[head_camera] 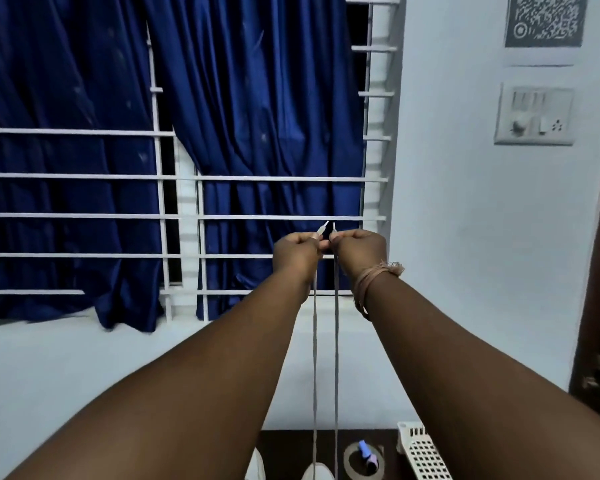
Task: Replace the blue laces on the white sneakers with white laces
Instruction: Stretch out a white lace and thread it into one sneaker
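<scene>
In the middle of the frame, the left hand and right hand each pinch one stiff tip of the white lace. It hangs down, thin, light and floppy, toward a white sneaker at the bottom.

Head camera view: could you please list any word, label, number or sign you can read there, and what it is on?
No readable words or numbers.
QR code sheet on the wall: a code pattern only, blurred, no legible text.
Switch panel: markings too small and blurred to read.
</scene>
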